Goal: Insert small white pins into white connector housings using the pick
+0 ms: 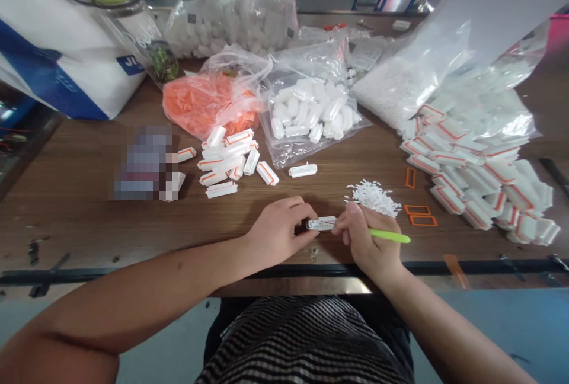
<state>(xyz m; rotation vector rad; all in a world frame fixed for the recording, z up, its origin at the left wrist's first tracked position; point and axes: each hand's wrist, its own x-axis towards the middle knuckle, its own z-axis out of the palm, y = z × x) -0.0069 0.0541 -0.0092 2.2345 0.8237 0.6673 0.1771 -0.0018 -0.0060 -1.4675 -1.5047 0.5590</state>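
Observation:
My left hand [278, 230] is closed round a small white plastic connector housing [320, 224] near the front edge of the wooden table [80, 218]. My right hand [365, 239] pinches a thin green tool [391, 235] like a pen, its tip at the housing's right end. Just behind my right hand lies a small heap of tiny white pins [374, 195]. A single white housing [303, 170] lies alone behind my hands.
A cluster of white housings with orange seals [229, 160] lies centre-left, and a larger pile [480, 176] sits at the right. Loose orange seal rings [418, 213] lie by the pins. Plastic bags hold orange parts [202, 104] and white housings [311, 114]. A clear bottle [128, 16] stands back left.

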